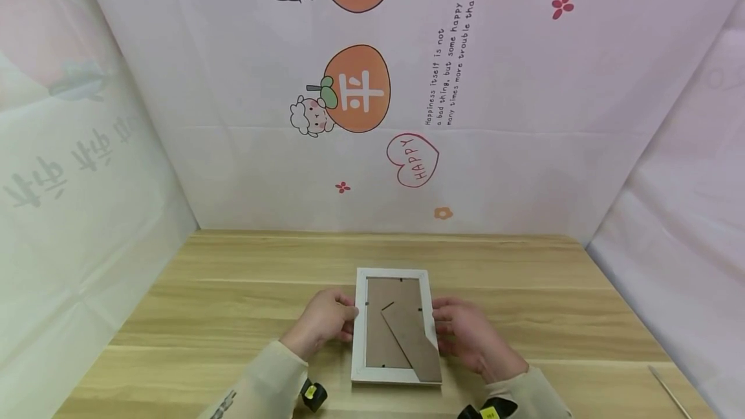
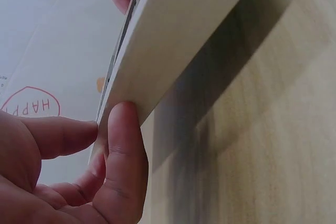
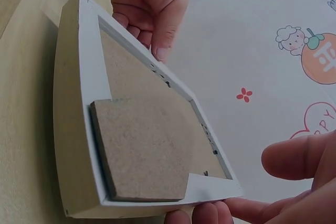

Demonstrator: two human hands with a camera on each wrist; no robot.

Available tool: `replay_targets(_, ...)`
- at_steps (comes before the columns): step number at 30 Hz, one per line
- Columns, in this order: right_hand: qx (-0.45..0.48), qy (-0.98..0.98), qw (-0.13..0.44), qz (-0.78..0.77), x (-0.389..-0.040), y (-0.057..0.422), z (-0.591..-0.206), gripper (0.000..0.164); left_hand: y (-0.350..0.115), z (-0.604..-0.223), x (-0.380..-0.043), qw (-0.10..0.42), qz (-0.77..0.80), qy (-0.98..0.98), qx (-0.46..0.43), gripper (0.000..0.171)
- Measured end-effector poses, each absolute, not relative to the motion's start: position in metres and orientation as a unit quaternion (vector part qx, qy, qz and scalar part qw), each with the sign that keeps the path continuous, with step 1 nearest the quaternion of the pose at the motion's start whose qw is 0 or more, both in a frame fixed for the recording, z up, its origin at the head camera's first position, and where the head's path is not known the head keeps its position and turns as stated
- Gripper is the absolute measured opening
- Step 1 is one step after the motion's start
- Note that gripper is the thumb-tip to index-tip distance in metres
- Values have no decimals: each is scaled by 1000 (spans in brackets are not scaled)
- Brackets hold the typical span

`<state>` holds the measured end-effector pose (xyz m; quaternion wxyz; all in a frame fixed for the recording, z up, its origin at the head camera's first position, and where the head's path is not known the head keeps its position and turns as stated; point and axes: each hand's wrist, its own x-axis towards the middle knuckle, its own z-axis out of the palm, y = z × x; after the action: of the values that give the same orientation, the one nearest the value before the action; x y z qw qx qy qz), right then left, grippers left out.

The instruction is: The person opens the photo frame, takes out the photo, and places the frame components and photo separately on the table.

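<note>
A white picture frame [image 1: 359,341] lies back side up between my two hands, over the wooden table. Its brown backboard [image 1: 392,290] carries a flap-like stand [image 3: 144,150] that overhangs the lower right corner. My left hand [image 1: 326,322] holds the left edge, thumb at the top rim and fingers against the side. On the opposite edge, my right hand [image 1: 468,335] touches the frame with its fingertips, while the thumb [image 3: 296,156] stands apart from it. Small dark tabs show along the inner rim.
The wood-grain table [image 1: 244,277] meets a printed white cloth [image 1: 233,167] at the back, with more cloth at both sides. A thin pale stick [image 1: 669,392] lies near the table's right edge. Dark wrist straps [image 1: 314,395] sit over both sleeves.
</note>
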<state>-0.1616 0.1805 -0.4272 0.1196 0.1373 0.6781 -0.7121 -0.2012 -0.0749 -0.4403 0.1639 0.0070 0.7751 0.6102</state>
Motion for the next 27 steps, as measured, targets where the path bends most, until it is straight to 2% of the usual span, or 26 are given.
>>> replay_targets(15, 136, 676, 120, -714, -166, 183, -434, 37, -70, -450, -206, 178, 612, 770, -15, 13)
replay_targets(27, 137, 677, 122, -713, -168, 185, -437, 37, -70, -455, -206, 179, 615, 768, 17, 23)
